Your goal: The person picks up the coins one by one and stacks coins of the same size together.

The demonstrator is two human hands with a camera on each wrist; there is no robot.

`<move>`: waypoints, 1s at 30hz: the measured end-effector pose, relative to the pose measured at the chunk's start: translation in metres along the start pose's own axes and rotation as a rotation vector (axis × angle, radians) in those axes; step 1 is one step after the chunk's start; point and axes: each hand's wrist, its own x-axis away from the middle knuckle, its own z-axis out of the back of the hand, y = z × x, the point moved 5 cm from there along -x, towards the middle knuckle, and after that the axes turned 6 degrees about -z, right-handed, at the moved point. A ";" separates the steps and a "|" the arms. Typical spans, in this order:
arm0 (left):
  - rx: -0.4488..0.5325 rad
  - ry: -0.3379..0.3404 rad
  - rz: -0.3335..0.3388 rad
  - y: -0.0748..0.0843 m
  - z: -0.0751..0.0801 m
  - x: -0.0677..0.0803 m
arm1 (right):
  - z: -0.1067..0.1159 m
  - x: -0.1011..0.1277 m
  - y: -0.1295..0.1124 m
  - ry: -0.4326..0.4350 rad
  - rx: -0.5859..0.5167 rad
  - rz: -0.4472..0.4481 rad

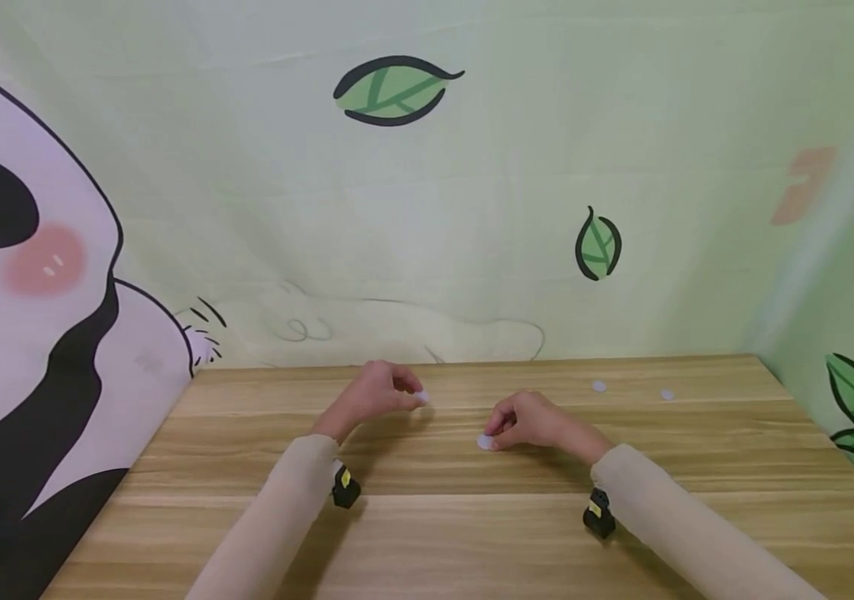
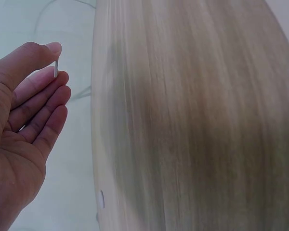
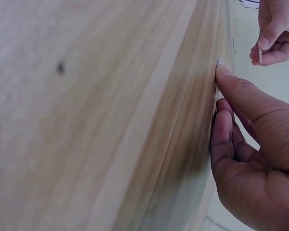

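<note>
My left hand (image 1: 377,392) hovers just above the wooden table (image 1: 471,533) and pinches a small white disc (image 1: 421,397) between thumb and forefinger. The left wrist view shows that disc (image 2: 56,65) edge-on at the fingertips (image 2: 53,48). My right hand (image 1: 527,421) rests on the table a little to the right. One fingertip (image 3: 224,72) presses on a second white disc (image 1: 485,442) lying flat on the wood, and the other fingers are curled under. In the right wrist view this disc (image 3: 219,61) peeks out at the fingertip, with the left hand (image 3: 274,33) beyond it.
Two more white discs (image 1: 599,386) (image 1: 667,394) lie near the table's far right edge. A disc (image 2: 101,198) also shows on the wood in the left wrist view. A printed panda-and-leaf backdrop (image 1: 397,208) stands behind the table and along both sides.
</note>
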 end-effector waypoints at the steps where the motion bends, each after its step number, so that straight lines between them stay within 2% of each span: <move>1: 0.000 0.002 -0.004 0.001 0.000 0.000 | 0.000 0.000 0.000 -0.001 -0.001 -0.002; 30: 0.041 -0.012 -0.025 0.018 -0.009 -0.012 | 0.000 0.000 0.000 -0.002 0.007 -0.022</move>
